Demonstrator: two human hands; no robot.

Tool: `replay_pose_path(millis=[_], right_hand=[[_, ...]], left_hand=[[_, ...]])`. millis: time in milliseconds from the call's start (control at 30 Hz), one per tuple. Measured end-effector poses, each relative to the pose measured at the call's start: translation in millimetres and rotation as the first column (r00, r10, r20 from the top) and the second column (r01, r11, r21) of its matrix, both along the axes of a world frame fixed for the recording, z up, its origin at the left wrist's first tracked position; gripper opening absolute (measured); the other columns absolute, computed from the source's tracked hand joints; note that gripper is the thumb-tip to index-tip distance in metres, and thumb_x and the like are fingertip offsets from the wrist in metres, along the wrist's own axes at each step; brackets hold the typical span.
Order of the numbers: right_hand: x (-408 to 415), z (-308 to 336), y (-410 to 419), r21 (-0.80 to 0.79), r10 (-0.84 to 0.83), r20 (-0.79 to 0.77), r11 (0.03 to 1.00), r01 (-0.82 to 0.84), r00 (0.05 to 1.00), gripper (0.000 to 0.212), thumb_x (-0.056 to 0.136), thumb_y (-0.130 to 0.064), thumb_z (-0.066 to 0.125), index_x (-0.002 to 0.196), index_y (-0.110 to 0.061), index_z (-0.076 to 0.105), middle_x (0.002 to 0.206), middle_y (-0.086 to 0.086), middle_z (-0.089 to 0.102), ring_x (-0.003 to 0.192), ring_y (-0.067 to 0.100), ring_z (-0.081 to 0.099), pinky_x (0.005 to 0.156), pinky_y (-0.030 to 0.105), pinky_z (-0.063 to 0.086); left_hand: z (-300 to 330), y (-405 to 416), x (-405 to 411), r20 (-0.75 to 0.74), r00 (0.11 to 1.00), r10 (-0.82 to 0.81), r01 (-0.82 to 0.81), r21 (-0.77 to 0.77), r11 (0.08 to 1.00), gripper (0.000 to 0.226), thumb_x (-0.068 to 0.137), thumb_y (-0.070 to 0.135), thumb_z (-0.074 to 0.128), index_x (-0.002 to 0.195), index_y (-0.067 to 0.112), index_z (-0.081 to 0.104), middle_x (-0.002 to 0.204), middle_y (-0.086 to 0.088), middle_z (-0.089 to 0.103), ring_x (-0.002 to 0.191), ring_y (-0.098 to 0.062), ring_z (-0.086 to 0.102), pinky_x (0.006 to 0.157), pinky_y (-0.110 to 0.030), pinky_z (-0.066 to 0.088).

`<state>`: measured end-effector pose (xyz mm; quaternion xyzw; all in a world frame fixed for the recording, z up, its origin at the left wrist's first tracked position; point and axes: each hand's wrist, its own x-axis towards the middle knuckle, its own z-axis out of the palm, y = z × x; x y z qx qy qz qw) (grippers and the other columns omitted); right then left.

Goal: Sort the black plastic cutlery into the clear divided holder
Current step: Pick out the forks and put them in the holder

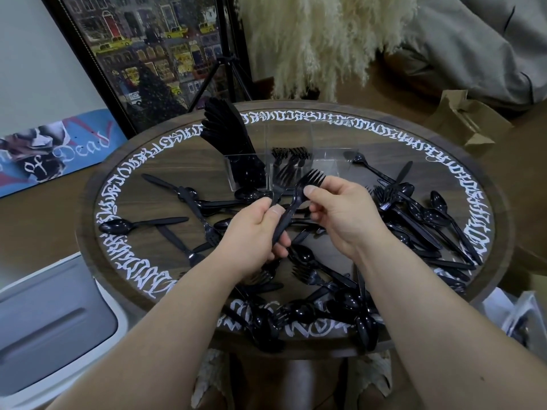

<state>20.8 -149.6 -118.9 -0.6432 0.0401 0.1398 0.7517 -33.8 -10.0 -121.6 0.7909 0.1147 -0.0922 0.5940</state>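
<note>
Two hands meet above the middle of the round bench (296,109): the left hand (254,232) grips a glossy black fork (291,208) by its handle, and the right hand (340,214) pinches its neck. Tines point toward the clear divided holder (296,161) near the far edge, its left compartment packed with knives (228,128).

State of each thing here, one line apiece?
Left hand: gripping a fork's handle.
Right hand: pinching the fork near its neck.
Fork: held above the table, tines up.
Clear divided holder: upright; left compartment full, middle holds forks, right looks empty.
Loose cutlery: scattered, unsorted.
</note>
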Motion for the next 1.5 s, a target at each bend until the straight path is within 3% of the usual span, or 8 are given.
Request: replay_pose_path(millis=[400,567,833,933,1133,1300,1400,1500], right_hand=[[-5.7,-1.5,6.0,-0.084,-0.040,0.097,0.995,0.048,0.994,0.020,0.081,0.002,0.070,0.086,-0.011,0.057,0.076,0.009,0.063,0.058,0.014,0.062,0.058,0.027,0.056],[-7.4,-2.4,0.1,-0.417,0.098,0.323,0.908,0.049,0.941,0.046,0.085,-0.011,0.069,0.125,-0.031,0.056,0.105,-0.008,0.063,0.074,0.004,0.062,0.078,0.026,0.054],[-12.6,-0.9,3.2,-0.598,0.212,0.431,0.795,0.102,0.877,0.036,0.098,-0.008,0.046,0.132,-0.015,0.056,0.096,-0.003,0.061,0.077,0.005,0.063,0.087,0.030,0.052],[-12.5,2.9,0.7,-0.496,0.143,0.359,0.866,0.059,0.922,0.032,0.097,-0.007,0.048,0.125,-0.018,0.061,0.081,-0.004,0.065,0.068,0.002,0.062,0.076,0.020,0.053],[-20.4,27.8,-12.6,-0.144,-0.028,0.334,0.986,0.081,0.942,0.020,0.090,0.002,0.059,0.095,-0.012,0.072,0.078,0.002,0.072,0.069,0.008,0.067,0.068,0.019,0.054],[-10.7,67.8,-31.4,-0.142,-0.181,0.589,0.936,0.321,0.788,0.025,0.088,-0.001,0.063,0.103,-0.020,0.070,0.079,-0.011,0.073,0.074,0.008,0.070,0.073,0.022,0.057],[9.7,84.1,-35.6,-0.112,-0.222,0.796,0.860,0.498,0.564,0.022,0.089,-0.009,0.063,0.106,-0.021,0.069,0.086,-0.012,0.072,0.080,0.010,0.070,0.079,0.028,0.057],[34.2,81.9,-25.5,-0.200,-0.008,0.947,0.767,0.610,0.321,0.019,0.088,-0.009,0.063,0.105,-0.007,0.072,0.097,0.002,0.071,0.089,0.005,0.065,0.087,0.016,0.049]], left_hand=[[0.6,1.8,-3.3,0.043,0.980,-0.195,0.191,0.078,0.978,0.033,0.102,0.031,0.036,0.100,0.008,0.060,0.054,0.004,0.055,0.047,-0.010,0.049,0.053,-0.025,0.041],[-0.4,4.1,-1.6,-0.001,0.979,-0.205,0.204,0.119,0.972,0.024,0.102,0.026,0.036,0.091,0.022,0.057,0.059,0.006,0.054,0.055,-0.011,0.058,0.056,-0.024,0.044],[-1.5,9.6,-0.2,0.068,0.974,-0.217,0.164,0.452,0.877,0.018,0.100,0.035,0.037,0.093,0.032,0.053,0.066,0.009,0.054,0.069,-0.009,0.052,0.065,-0.032,0.038],[4.8,7.8,-2.1,0.117,0.968,-0.223,0.134,0.510,0.850,0.021,0.100,0.033,0.038,0.085,0.033,0.052,0.068,0.006,0.056,0.071,-0.014,0.054,0.068,-0.034,0.043],[11.6,1.9,-5.9,0.312,0.936,-0.164,-0.032,0.539,0.842,0.038,0.098,0.033,0.046,0.135,0.027,0.051,0.122,0.008,0.060,0.116,-0.010,0.052,0.093,-0.022,0.037],[24.3,12.5,8.5,0.476,0.878,-0.055,-0.256,0.564,0.785,0.044,0.093,0.031,0.056,0.135,0.020,0.052,0.129,0.004,0.052,0.120,-0.014,0.046,0.095,-0.021,0.030],[28.6,17.5,18.7,0.426,0.899,-0.106,-0.223,0.651,0.725,0.049,0.095,0.030,0.053,0.141,0.018,0.045,0.143,0.003,0.042,0.133,-0.015,0.034,0.103,-0.023,0.026],[29.4,20.7,31.5,0.344,0.918,-0.196,-0.138,0.741,0.657,0.053,0.097,0.029,0.049,0.146,0.014,0.036,0.152,0.000,0.031,0.141,-0.015,0.023,0.112,-0.027,0.021]])
